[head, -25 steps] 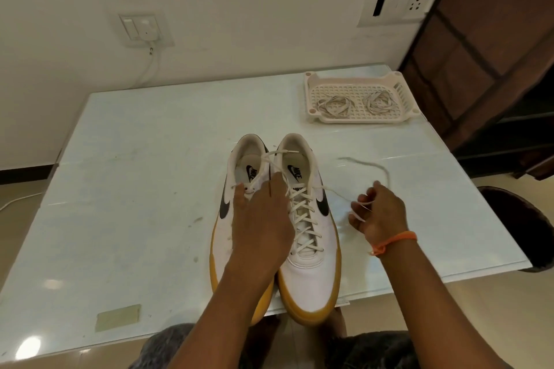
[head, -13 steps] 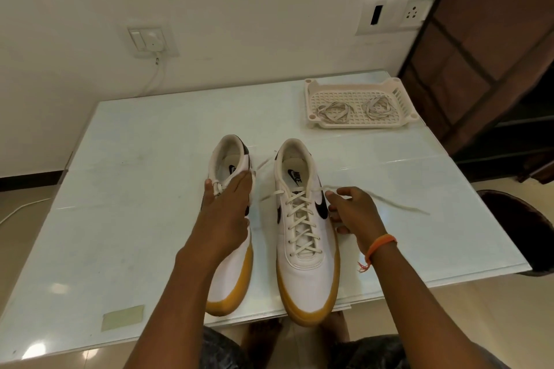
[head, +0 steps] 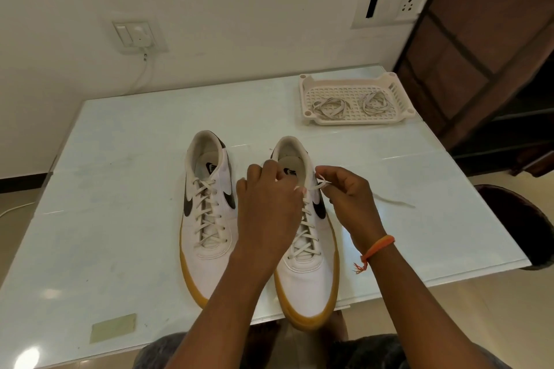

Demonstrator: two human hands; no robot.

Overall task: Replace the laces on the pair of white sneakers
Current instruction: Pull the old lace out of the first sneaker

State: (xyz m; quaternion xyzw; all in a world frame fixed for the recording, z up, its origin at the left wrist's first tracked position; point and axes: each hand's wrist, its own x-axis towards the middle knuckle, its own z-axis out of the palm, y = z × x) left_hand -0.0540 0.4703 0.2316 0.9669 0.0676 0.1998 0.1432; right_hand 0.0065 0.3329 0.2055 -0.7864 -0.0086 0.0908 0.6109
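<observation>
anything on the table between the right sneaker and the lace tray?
Head view: nothing. Between the right sneaker and the tray only bare table shows. A loose lace end trails off rightward, beside that stretch.

1. We've got a pale glass-topped table [head: 120,165] under everything, with a greenish sticker [head: 114,327] near its front edge.
2. On the white wall we see a switch plate [head: 138,36] with a plug and cable [head: 141,75] hanging down.
3. Further right, a socket panel [head: 389,6].
4. Dark wooden door [head: 491,39] on the right, dark chair [head: 515,222] just below it.
</observation>
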